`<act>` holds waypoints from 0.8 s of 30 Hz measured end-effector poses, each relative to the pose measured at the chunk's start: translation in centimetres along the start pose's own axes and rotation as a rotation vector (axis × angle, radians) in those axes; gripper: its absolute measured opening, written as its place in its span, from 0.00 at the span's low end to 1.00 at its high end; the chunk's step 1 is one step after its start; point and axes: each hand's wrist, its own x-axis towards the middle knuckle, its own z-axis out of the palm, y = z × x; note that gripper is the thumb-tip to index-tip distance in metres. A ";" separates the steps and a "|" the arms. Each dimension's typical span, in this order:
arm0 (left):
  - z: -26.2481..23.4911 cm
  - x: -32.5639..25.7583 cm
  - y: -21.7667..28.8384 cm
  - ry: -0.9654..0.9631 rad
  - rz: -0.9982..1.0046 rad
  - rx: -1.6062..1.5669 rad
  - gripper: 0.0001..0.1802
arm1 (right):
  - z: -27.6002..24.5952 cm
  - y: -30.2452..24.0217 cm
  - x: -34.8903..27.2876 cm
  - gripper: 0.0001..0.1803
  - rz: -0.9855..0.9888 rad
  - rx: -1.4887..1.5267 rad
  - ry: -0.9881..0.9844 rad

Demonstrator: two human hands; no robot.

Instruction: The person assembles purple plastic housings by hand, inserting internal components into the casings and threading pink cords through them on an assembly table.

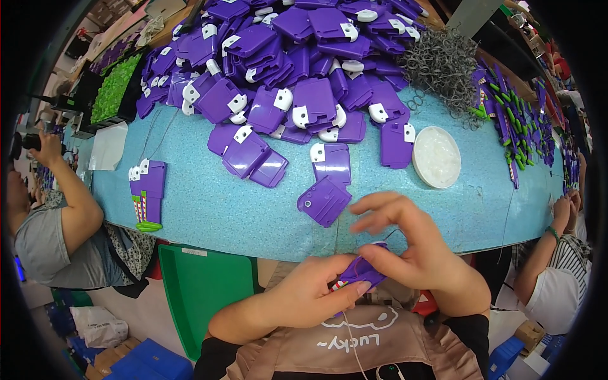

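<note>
Close in front of my apron, my left hand point(313, 285) is closed around a small purple plastic part point(361, 273) with a red-and-white striped edge. A thin cord hangs below it. My right hand point(415, 247) is just right of this part, its thumb against it. The right fingers are lifted and spread over the table edge, slightly blurred, and grip nothing visible. Beyond my hands lies a loose purple plate point(324, 201), with another purple panel point(330, 161) carrying a white corner piece just behind it.
A heap of purple panels point(310, 101) covers the far table. To the right are a white bowl point(437, 157), a tangle of dark rings point(443, 66) and purple-green strips point(516, 120). Left lie finished-looking pieces point(149, 190); a green bin point(209, 297) stands below. People sit at both sides.
</note>
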 end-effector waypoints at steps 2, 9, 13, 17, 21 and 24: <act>0.0 0.0 -0.1 0.008 0.035 0.012 0.08 | 0.1 -0.2 -0.3 0.12 0.417 0.496 -0.192; 0.3 0.2 0.6 0.108 0.252 0.249 0.09 | 1.8 0.3 -1.4 0.20 0.562 1.223 0.129; 0.0 0.2 0.4 0.190 0.192 0.225 0.08 | 1.5 0.4 -1.1 0.26 0.246 0.350 0.070; -0.1 -0.2 0.1 0.220 0.163 0.252 0.12 | 0.9 -0.6 0.5 0.27 0.471 0.256 -0.139; -0.7 -2.8 0.0 0.349 0.216 0.203 0.13 | 1.8 0.3 1.2 0.31 0.293 0.548 -0.052; -1.9 -2.5 0.5 0.642 0.409 -0.185 0.16 | 3.9 1.2 0.9 0.34 0.068 -0.360 -0.102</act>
